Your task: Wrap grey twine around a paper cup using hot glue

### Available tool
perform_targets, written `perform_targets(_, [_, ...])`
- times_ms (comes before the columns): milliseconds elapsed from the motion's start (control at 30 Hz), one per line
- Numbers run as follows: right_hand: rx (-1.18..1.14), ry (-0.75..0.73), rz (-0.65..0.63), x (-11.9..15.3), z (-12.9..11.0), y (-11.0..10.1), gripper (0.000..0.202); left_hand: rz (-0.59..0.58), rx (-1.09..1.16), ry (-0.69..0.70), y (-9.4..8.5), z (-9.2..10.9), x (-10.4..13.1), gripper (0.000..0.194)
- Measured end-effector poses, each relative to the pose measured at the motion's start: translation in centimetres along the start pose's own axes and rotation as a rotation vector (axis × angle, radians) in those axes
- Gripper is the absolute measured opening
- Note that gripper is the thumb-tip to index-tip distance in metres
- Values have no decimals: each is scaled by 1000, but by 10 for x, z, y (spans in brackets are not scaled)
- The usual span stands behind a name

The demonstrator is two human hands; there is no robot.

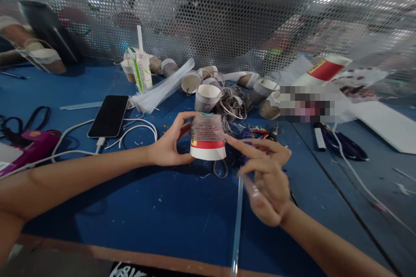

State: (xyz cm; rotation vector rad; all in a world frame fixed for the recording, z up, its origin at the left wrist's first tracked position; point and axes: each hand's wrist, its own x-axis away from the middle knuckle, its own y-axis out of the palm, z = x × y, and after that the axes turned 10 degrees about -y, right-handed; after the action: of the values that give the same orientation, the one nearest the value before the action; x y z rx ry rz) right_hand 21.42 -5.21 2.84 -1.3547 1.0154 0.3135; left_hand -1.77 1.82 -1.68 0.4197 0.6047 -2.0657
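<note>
Occupying the head view's centre: one cord-wrapped cup (208, 132), wide end down, above a blue table (162, 207). Left hand (165, 149) is grasping its left side, presumably leaving the opposite wall reachable. Right hand (268, 177) is pointing there; blur is hiding whether it grasps anything.

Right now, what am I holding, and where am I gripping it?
Your left hand holds the cord-wrapped cup by its left side, fingers near the top and thumb near the bottom. Whether your right hand holds anything can't be told.
</note>
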Motion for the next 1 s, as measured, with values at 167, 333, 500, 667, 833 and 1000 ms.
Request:
perform_targets(167, [73, -145, -145, -3, -5, 1, 4, 11, -46, 0, 0, 0, 0, 76])
perform_targets(333, [113, -176, -17, 1, -4, 0, 7, 15, -28, -3, 0, -1, 0, 77])
perform_targets(500, [149, -187, -49, 0, -9, 1, 12, 10, -17, -40, 0, 1, 1, 75])
perform_targets(667, [176, -109, 56, 3, -10, 1, 19, 10, 5, -41, 1, 1, 1, 76])
perform_targets(833, [170, -122, 22, 6, -9, 1, 16, 27, -2, -36, 1, -1, 2, 77])
perform_targets(1000, [231, -90, 51, 3, -8, 4, 19, 28, 75, -24, 2, 1, 2, 76])
